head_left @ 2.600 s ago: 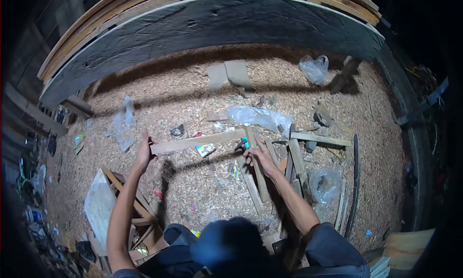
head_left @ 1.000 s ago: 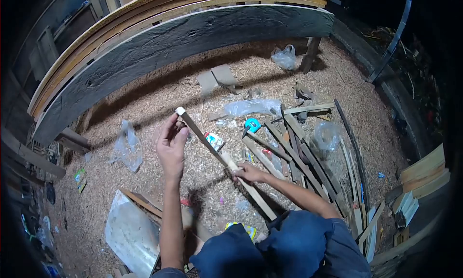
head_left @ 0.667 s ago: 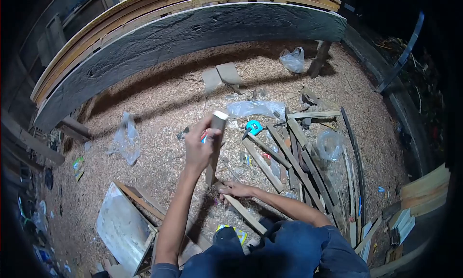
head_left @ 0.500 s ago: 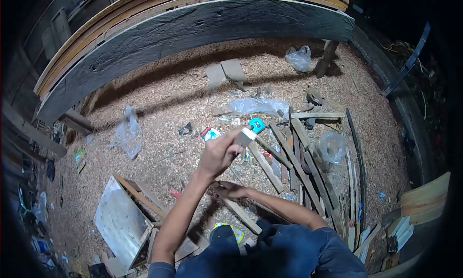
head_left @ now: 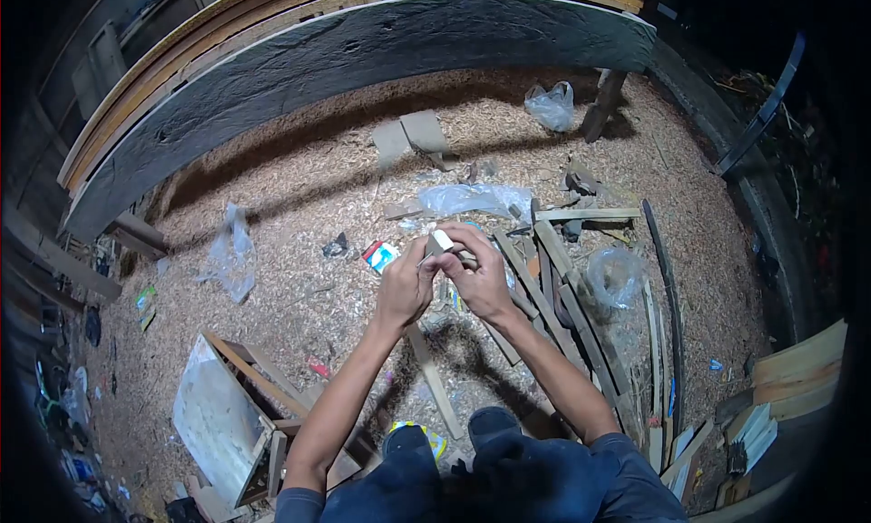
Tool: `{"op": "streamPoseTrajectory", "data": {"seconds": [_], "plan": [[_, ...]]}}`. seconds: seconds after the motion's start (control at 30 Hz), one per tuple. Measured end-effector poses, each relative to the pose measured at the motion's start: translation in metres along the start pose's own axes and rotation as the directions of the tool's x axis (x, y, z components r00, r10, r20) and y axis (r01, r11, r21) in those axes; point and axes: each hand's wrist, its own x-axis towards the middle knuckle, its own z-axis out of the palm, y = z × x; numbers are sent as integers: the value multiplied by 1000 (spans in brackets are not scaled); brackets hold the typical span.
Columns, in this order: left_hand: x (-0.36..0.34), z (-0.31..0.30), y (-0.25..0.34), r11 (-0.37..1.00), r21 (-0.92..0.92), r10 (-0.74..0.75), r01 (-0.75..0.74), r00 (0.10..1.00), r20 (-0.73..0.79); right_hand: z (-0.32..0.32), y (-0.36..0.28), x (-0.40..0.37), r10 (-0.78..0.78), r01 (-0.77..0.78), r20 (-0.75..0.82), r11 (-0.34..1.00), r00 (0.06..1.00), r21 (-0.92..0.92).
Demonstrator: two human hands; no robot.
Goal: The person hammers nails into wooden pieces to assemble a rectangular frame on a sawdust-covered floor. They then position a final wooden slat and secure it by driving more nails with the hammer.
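Both hands meet in front of me around a small squared piece of wood (head_left: 440, 242), its pale end face turned up toward me. My left hand (head_left: 405, 285) grips it from the left. My right hand (head_left: 483, 278) closes on it from the right, thumb against its lower side and fingers curled over the far side. A sliver of turquoise (head_left: 471, 225) shows just past the right fingers, mostly hidden. Below the hands, a pale wooden strip (head_left: 435, 382) runs down toward my feet. A red, white and blue packet (head_left: 381, 255) lies left of the hands.
Wood shavings cover the ground. Several wooden strips (head_left: 581, 314) are heaped at right, near a clear plastic coil (head_left: 616, 277). A wooden box frame (head_left: 222, 414) lies at lower left. A long slab bench (head_left: 381, 60) spans the far side. Plastic bags (head_left: 551, 107) are scattered about.
My right hand has come up from the wooden strip near my legs to join the left on the small piece of wood. The view has shifted slightly, and both hands now cover the turquoise thing.
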Motion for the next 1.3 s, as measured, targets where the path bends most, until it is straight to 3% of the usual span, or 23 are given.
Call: {"op": "streamPoseTrajectory", "data": {"seconds": [0.07, 0.1, 0.13, 0.2, 0.23, 0.27, 0.33, 0.5, 0.57, 0.73, 1.0, 1.13, 1.23, 1.3], "plan": [[-5, 6, 3, 988, -39, -147, 147, 989, 18, 0, -12, -2, 95, -93, -78, 995, 992, 31], [-2, 6, 3, 993, -58, -105, 104, 994, -16, 0, -10, 0, 13, -25, -137, 996, 990, -84], [-2, 7, 0, 992, -59, -112, 110, 994, -18, -4, -9, 3, 17, -29, -132, 996, 991, -84], [-3, 9, -4, 986, -152, -83, 69, 993, -87, -13, -16, 10, -65, 61, -4, 954, 998, -294], [-5, 9, -3, 991, -126, -63, 50, 993, -101, -10, -25, 12, 20, -23, -13, 969, 1000, -247], [-7, 9, -3, 991, -125, -65, 52, 992, -105, -10, -24, 12, 19, -21, -8, 969, 1000, -246], [-10, 10, -5, 998, 3, 65, -66, 974, -216, -11, -21, 13, -12, 45, 102, 944, 995, -327], [-13, 1, 0, 988, 65, 153, -142, 964, -219, -15, -18, 7, 91, -45, 165, 964, 982, -264], [-20, 3, -2, 997, 3, 75, -76, 979, -190, -15, -14, 2, 43, 11, 217, 970, 975, -244], [-28, 2, 2, 997, 53, 68, -59, 980, -188, -7, -11, -10, -17, 74, 234, 970, 972, -234], [-38, -8, 25, 995, 33, -86, 95, 971, -224, 7, -13, -16, -94, 127, 194, 978, 976, -167], [-33, -13, 38, 977, 55, -186, 207, 948, -258, 12, -16, -15, -91, 118, 170, 980, 981, -161], [-30, -16, 40, 943, 129, -279, 307, 940, -198, 19, -13, -14, -133, 150, 110, 974, 985, -171], [-33, -11, 35, 941, 134, -275, 311, 933, -231, 22, -8, -14, -124, 144, 122, 975, 985, -167]]}}
